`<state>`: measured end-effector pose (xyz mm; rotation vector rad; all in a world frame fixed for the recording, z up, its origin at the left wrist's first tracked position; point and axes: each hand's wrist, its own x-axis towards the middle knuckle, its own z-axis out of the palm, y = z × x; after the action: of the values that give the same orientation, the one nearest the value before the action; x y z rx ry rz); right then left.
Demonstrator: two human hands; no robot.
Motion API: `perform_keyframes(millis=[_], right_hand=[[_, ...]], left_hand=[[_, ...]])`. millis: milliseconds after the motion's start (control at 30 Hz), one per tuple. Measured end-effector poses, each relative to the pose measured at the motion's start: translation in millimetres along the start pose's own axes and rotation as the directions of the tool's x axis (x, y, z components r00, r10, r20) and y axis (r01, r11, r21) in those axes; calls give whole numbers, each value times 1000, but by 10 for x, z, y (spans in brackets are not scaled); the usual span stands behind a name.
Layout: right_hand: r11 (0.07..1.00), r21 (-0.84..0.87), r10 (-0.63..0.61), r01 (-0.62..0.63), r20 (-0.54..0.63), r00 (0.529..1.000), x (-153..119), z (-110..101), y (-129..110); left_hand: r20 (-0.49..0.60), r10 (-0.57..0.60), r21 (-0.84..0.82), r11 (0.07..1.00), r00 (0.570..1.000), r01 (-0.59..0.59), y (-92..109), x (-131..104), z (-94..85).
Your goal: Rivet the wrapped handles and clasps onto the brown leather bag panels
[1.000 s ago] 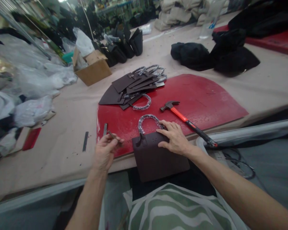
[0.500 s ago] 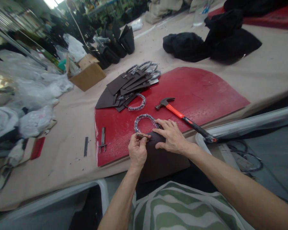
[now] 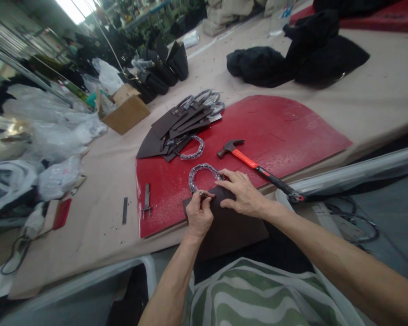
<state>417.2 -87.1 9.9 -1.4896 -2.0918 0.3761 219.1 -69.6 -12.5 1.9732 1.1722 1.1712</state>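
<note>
A dark brown leather panel lies at the table's front edge and hangs partly over it. Its round handle, wrapped in clear plastic, rests on the red mat. My left hand is closed in a pinch around a short metal punch, held low over the panel's upper part. Spread fingers of my right hand rest on the panel beside the handle's right end. A claw hammer with an orange and black handle lies just beyond my right hand.
Several brown panels with wrapped handles are piled on the mat's far left. A pronged metal tool lies at its left edge, near a dark strip. Farther off are a cardboard box, black bags and black cloth.
My left hand has shifted slightly right and down, and the metal punch is tipped differently in its fingers. My right hand stays on the panel. The view has turned a little.
</note>
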Motion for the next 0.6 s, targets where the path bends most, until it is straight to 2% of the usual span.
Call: perform_keyframes(millis=[67, 133, 233, 300, 367, 433, 533, 600], right_hand=[[997, -14, 75, -76, -79, 994, -26, -148, 50], [962, -98, 243, -256, -131, 961, -62, -349, 116], [854, -188, 472, -485, -112, 874, -112, -641, 223], [823, -172, 536, -541, -79, 841, -117, -756, 283], [813, -118, 570, -571, -45, 821, -82, -787, 325], [785, 14, 618, -619, 45, 785, -10, -757, 338], [684, 272, 631, -677, 245, 736, 110, -695, 264], [623, 380, 604, -683, 321, 729, 147, -707, 133]], left_hand=[[-5, 67, 31, 997, 998, -67, -3, -15, 10], [-16, 106, 24, 994, 994, -105, -11, -28, 25], [-25, 94, -5, 996, 995, -94, -25, -28, 39], [-18, 66, -28, 997, 998, -66, -30, -17, 37], [-3, 54, -51, 997, 999, -54, -29, -3, 28], [24, 63, -62, 996, 998, -61, -23, 8, 19], [41, 71, -62, 996, 997, -69, -8, 14, 17], [24, 71, -67, 995, 997, -69, 1, 14, 24]])
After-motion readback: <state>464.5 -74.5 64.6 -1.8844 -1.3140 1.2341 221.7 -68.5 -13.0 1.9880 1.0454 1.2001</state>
